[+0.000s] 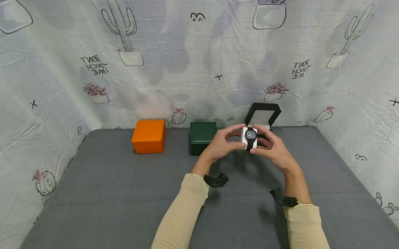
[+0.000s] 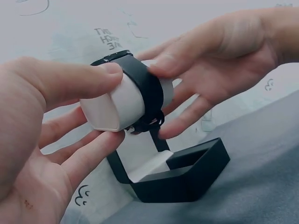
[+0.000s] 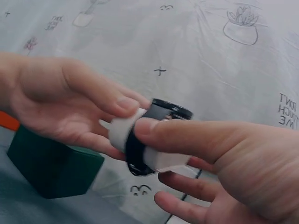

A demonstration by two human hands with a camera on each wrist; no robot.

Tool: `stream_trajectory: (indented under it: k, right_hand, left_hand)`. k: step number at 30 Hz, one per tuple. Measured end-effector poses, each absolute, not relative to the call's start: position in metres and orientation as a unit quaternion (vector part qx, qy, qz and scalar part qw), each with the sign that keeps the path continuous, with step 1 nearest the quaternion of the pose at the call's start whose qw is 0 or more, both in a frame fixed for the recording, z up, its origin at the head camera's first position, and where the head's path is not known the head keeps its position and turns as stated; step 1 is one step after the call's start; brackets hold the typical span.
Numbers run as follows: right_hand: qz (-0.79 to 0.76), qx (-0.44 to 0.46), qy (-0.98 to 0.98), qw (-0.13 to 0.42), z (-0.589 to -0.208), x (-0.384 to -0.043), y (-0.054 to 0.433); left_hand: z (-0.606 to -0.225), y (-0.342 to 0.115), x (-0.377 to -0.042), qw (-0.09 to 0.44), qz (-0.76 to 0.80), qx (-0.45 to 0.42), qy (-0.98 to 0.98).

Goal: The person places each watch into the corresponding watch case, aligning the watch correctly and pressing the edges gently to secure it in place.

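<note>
A black wristwatch point(image 1: 251, 134) is strapped round a white watch pillow point(image 2: 128, 105), raised above the table. My left hand point(image 1: 224, 143) pinches the pillow's left end between thumb and fingers. From the other side my right hand point(image 1: 275, 149) holds it too, its thumb point(image 3: 154, 130) on the dark strap. Behind the hands stands a black watch box point(image 2: 187, 179) with its lid up and a pale lining. In the head view the hands hide most of that box's base.
Left of the hands a closed green box point(image 1: 203, 132) stands on the grey table point(image 1: 123, 207). Farther left is a closed orange box point(image 1: 149, 136). A white cloth point(image 1: 190, 62) with cactus drawings hangs behind and at both sides.
</note>
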State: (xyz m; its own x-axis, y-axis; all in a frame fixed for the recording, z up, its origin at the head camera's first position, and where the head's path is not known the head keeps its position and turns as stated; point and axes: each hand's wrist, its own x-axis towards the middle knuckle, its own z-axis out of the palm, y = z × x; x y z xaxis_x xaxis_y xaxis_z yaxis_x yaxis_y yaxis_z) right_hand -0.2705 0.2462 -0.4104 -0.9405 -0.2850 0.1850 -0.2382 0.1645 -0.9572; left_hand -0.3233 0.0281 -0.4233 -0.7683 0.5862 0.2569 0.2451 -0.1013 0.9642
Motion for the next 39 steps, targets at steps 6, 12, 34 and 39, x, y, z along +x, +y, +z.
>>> stream_trajectory:
  k: [6,12,34,39]
  right_hand:
    - [-0.605,-0.179,0.776,-0.017,-0.409,-0.268,0.251]
    - [-0.597,-0.171,0.784,-0.013,-0.410,-0.265,0.258]
    - [-0.508,-0.042,0.854,-0.106,-0.415,-0.264,0.287]
    - [-0.501,0.033,0.858,-0.111,-0.426,-0.266,0.293]
  left_hand:
    - [-0.423,0.028,-0.323,0.123,0.666,0.313,0.666]
    - [-0.422,0.030,-0.323,0.150,0.653,0.332,0.664]
    - [-0.427,0.039,-0.318,0.050,0.560,0.283,0.777]
    - [-0.427,0.039,-0.319,0.050,0.557,0.276,0.782]
